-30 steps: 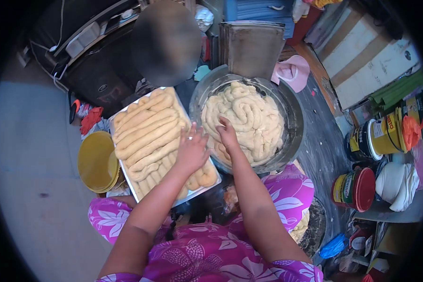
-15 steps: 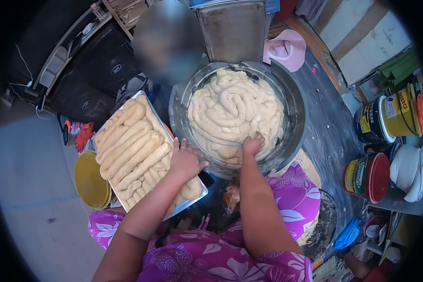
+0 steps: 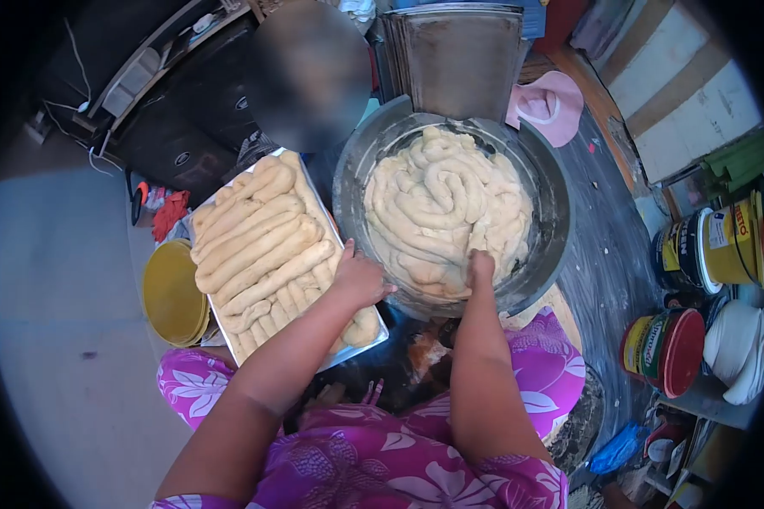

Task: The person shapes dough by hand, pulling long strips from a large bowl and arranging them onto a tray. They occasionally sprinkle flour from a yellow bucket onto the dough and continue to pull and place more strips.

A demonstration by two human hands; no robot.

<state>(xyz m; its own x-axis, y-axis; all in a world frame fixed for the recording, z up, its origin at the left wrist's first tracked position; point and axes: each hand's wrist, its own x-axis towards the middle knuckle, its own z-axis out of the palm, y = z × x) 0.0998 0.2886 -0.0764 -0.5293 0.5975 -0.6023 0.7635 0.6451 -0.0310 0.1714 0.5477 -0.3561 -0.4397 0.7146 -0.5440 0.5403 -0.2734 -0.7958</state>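
Observation:
In a large dark basin lies a mass of pale dough, coiled in thick ropes. My right hand is at the near side of this mass, its fingers closed on a piece of dough; the fingertips are partly hidden. To the left, a metal tray holds thick dough rolls laid side by side, with shorter pieces near its front. My left hand rests at the tray's right edge, next to the basin, thumb and index finger apart. Its other fingers are hard to make out.
Behind the basin stands a stack of dark metal trays, with a pink hat beside it. A yellow bucket is left of the tray. At right are a red-lidded bucket and other buckets. A person, blurred, is at the far side.
The view has shifted, so everything sits further right. My right hand now grips the dough with a strip raised above it. My left hand stays by the tray edge, its fingers less spread.

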